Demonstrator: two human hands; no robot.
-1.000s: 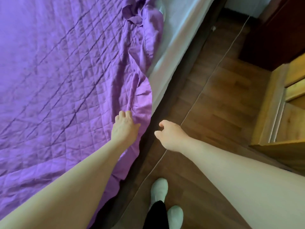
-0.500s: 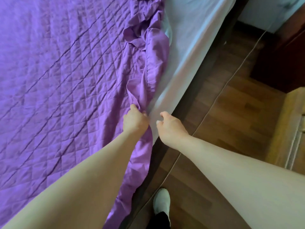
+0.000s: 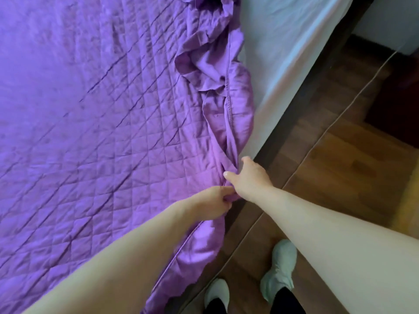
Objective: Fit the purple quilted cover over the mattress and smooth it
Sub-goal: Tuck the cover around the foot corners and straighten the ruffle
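Purple quilted cover [image 3: 90,132] bunches along bare mattress [image 3: 283,53] above wooden floor [image 3: 340,177].

The cover [image 3: 102,123] is purple cloth with a soft sheen, stitched in a diamond quilt and creased; its border [image 3: 229,123] is plain, unquilted and rumpled. The mattress [image 3: 278,53] is smooth, matt white cloth. The floor [image 3: 335,173] is brown wood planks, lightly glossy. The shoes [image 3: 281,266] look pale and matt.
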